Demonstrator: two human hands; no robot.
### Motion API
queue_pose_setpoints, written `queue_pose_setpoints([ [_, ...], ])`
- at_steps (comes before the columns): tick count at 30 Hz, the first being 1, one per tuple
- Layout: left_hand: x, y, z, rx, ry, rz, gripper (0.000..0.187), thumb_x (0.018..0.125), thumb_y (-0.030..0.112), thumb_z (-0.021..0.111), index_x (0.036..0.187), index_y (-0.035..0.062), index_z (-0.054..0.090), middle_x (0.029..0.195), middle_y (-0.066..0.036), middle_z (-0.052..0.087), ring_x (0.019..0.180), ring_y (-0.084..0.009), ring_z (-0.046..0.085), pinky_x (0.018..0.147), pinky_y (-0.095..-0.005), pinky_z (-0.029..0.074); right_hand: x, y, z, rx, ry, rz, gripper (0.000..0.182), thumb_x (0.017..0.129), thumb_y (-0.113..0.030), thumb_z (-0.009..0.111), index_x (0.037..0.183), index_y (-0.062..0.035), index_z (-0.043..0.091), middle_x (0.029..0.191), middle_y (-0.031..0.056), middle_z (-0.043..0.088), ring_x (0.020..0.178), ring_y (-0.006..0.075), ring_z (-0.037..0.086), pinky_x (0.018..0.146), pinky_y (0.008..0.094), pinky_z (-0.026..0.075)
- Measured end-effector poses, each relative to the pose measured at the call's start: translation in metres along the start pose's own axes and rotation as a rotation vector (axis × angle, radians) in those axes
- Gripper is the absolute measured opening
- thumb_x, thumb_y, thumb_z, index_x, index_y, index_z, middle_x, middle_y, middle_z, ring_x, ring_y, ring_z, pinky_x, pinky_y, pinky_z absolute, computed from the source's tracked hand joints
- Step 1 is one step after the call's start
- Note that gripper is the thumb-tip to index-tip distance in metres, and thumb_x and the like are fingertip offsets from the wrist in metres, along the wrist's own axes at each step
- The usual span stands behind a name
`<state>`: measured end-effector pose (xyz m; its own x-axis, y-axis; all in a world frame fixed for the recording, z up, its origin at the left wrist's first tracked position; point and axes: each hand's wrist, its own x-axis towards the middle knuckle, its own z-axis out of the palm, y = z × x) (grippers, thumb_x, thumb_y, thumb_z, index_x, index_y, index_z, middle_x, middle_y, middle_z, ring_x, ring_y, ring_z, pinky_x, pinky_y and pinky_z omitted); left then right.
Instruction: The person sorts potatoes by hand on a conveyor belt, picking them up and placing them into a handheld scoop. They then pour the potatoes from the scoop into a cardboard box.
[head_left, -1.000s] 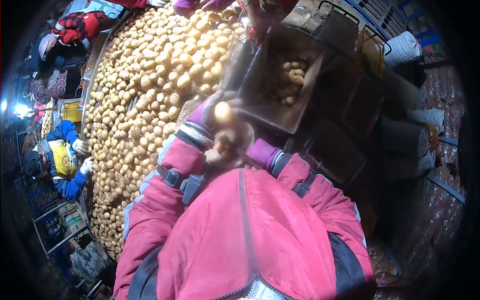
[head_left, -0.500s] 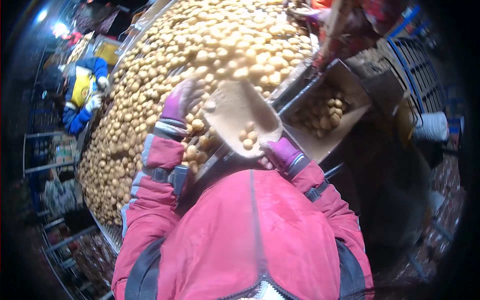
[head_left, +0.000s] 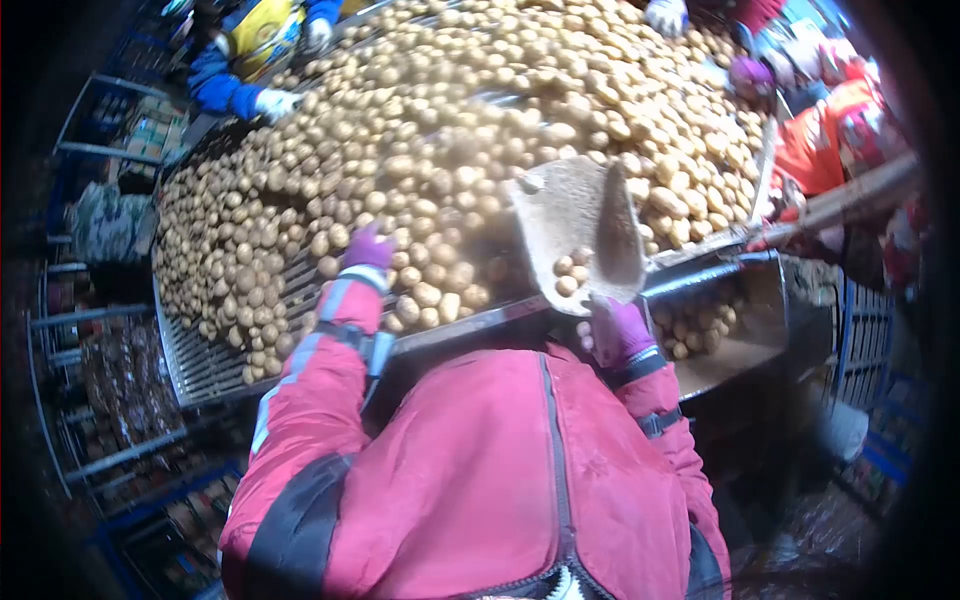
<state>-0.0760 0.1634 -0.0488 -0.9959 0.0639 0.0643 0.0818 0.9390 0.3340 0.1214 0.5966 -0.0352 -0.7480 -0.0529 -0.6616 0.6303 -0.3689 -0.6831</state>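
Note:
My right hand point(head_left: 617, 332), in a purple glove, is closed on the near end of a worn, pale scoop point(head_left: 545, 225). A few small potatoes point(head_left: 570, 272) lie in the scoop near that hand, and a small lump rests by its far edge. My left hand point(head_left: 370, 247), also in a purple glove, is over the near potatoes point(head_left: 425, 293) on the table. Its fingers point forward and look apart, partly blurred, with no potato plainly held in them. The scoop hangs above the table's near edge.
Potatoes cover the slatted metal table point(head_left: 215, 375). A metal bin point(head_left: 745, 355) with potatoes stands right of my right hand. At the far left is a co-worker's gloved hand point(head_left: 277, 103); at the far right, a person's orange clothing point(head_left: 812, 150). Racks point(head_left: 110, 320) stand left.
The view has turned, showing more of the table and people at its far side. The scoop, still in my right hand, is angled differently. My left hand has come down nearer the potatoes.

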Motion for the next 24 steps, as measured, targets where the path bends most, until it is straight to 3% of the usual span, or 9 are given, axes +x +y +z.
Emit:
queue_pose_setpoints([
  [2, 0.001, 0.106, -0.028, 0.027, -0.273, -0.091, 0.046, 0.081, 0.034, 0.068, 0.118, 0.0073, 0.061, 0.113, -0.02, 0.061, 0.102, -0.0342, 0.061, 0.085, -0.044, 0.049, 0.006, -0.001, 0.001, -0.094, 0.017, -0.062, 0.024, 0.092, -0.03, 0.056, 0.096, -0.0063, 0.059, 0.062, 0.0057, 0.054, 0.046, 0.0189, 0.052, 0.04, 0.0295, 0.043],
  [8, -0.003, 0.121, 0.031, -0.327, -0.202, 0.247, 0.05, 0.082, 0.034, 0.068, 0.121, 0.0044, 0.059, 0.11, -0.021, 0.061, 0.1, -0.0339, 0.061, 0.087, -0.0422, 0.05, 0.02, -0.007, 0.008, -0.335, 0.071, -0.299, 0.026, 0.085, -0.02, 0.058, 0.105, -0.0036, 0.058, 0.073, 0.0135, 0.058, 0.061, 0.0315, 0.057, 0.053, 0.0399, 0.046],
  [11, 0.04, 0.066, 0.019, -0.227, 0.003, 0.336, 0.054, 0.082, 0.031, 0.068, 0.125, 0.001, 0.055, 0.108, -0.022, 0.063, 0.099, -0.0352, 0.062, 0.088, -0.0413, 0.05, -0.008, -0.052, 0.043, -0.892, 0.102, -0.638, 0.022, 0.097, -0.019, 0.047, 0.096, -0.0025, 0.061, 0.065, 0.0014, 0.05, 0.052, 0.0098, 0.047, 0.043, 0.0255, 0.032],
  [13, 0.075, 0.059, -0.048, -0.646, -0.335, -0.269, 0.051, 0.085, 0.025, 0.063, 0.128, 0.0006, 0.052, 0.12, -0.024, 0.058, 0.109, -0.033, 0.058, 0.096, -0.0418, 0.046, -0.014, -0.062, 0.059, -0.823, 0.109, -0.512, 0.02, 0.097, -0.015, 0.046, 0.1, -0.0011, 0.061, 0.062, 0.0004, 0.048, 0.05, 0.0094, 0.046, 0.043, 0.0264, 0.031],
  [15, 0.11, 0.023, -0.026, -0.269, -0.098, 0.041, 0.054, 0.081, 0.024, 0.066, 0.128, 0.0012, 0.052, 0.112, -0.024, 0.063, 0.101, -0.0357, 0.063, 0.089, -0.042, 0.05, -0.011, -0.068, 0.082, -0.375, 0.254, -0.312, 0.019, 0.093, -0.011, 0.05, 0.105, -0.0014, 0.061, 0.055, 0.0002, 0.046, 0.045, 0.012, 0.043, 0.042, 0.0291, 0.032],
  [17, 0.12, 0.037, 0.015, -0.187, 0.036, 0.09, 0.068, 0.078, 0.022, 0.065, 0.138, 0.0042, 0.04, 0.104, -0.025, 0.063, 0.097, -0.0376, 0.063, 0.087, -0.042, 0.05, -0.006, -0.063, 0.071, -0.877, 0.167, -0.627, 0.02, 0.092, -0.01, 0.052, 0.108, -0.0006, 0.061, 0.057, 0.0035, 0.048, 0.046, 0.0159, 0.046, 0.044, 0.0305, 0.034],
  [20, 0.108, 0.079, 0.064, -0.254, -0.007, 0.276, 0.067, 0.078, 0.022, 0.064, 0.139, 0.009, 0.04, 0.107, -0.027, 0.061, 0.096, -0.0413, 0.061, 0.084, -0.0479, 0.049, 0.0, -0.062, 0.075, -1.137, 0.144, -0.84, 0.024, 0.089, -0.007, 0.054, 0.111, 0.0006, 0.059, 0.062, 0.0095, 0.053, 0.051, 0.0219, 0.052, 0.047, 0.0329, 0.039],
  [21, 0.096, 0.126, 0.001, -0.399, -0.538, -0.075, 0.069, 0.079, 0.022, 0.062, 0.142, 0.0117, 0.037, 0.113, -0.028, 0.058, 0.102, -0.0415, 0.058, 0.088, -0.0484, 0.047, 0.002, -0.064, 0.08, -1.151, 0.164, -0.858, 0.023, 0.088, -0.007, 0.054, 0.11, 0.0, 0.06, 0.064, 0.0108, 0.055, 0.053, 0.0238, 0.054, 0.05, 0.0343, 0.041],
  [24, 0.077, 0.124, 0.027, -0.427, -0.401, 0.265, 0.058, 0.085, 0.023, 0.059, 0.138, 0.0064, 0.043, 0.117, -0.021, 0.059, 0.111, -0.0373, 0.056, 0.098, -0.0448, 0.043, 0.004, -0.069, 0.091, -1.164, 0.226, -0.77, 0.022, 0.084, -0.009, 0.058, 0.104, -0.0026, 0.062, 0.072, 0.0137, 0.062, 0.062, 0.0292, 0.061, 0.057, 0.0382, 0.048],
])
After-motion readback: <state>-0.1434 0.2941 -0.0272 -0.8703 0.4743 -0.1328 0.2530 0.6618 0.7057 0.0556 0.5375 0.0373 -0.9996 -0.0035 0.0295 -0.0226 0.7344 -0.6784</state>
